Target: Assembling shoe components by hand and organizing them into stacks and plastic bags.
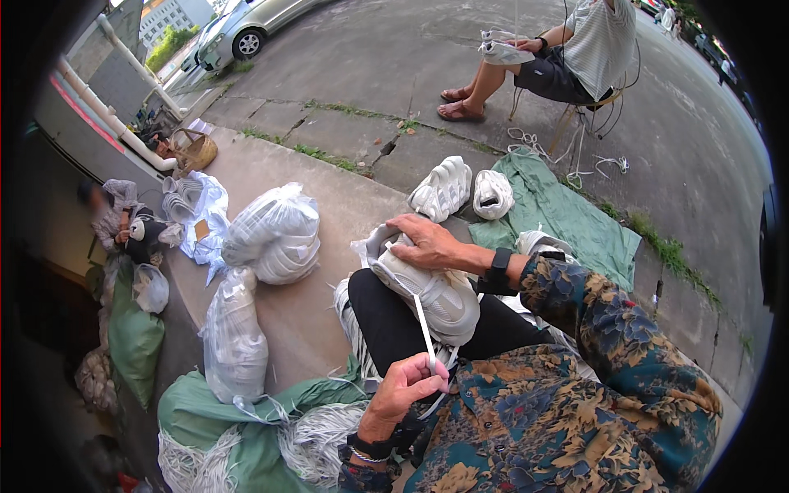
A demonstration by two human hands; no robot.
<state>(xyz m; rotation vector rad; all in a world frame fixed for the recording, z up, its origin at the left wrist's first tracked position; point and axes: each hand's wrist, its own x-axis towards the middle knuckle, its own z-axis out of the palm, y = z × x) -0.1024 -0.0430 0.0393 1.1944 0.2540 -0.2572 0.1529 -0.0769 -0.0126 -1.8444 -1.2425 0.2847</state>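
Observation:
A white sneaker [436,300] rests on my dark-trousered lap, its toe toward me and its opening facing away. My right hand [423,242], with a black watch at the wrist, is wrapped over the sneaker's collar and tongue. Near the lower middle, my left hand [404,388] pinches a flat white shoelace [423,323] between thumb and fingers. The lace runs straight and taut from the sneaker's upper to that pinch. A large bunch of white laces [316,435] lies beside my left forearm on green cloth [193,403].
Beyond my lap stand more white sneakers [444,189] by a green sheet [567,205]. Clear plastic bags of white shoes [275,230] sit to the left. One seated person [588,57] holds a shoe at the upper right; another [123,218] sits at the far left near a green sack [136,337].

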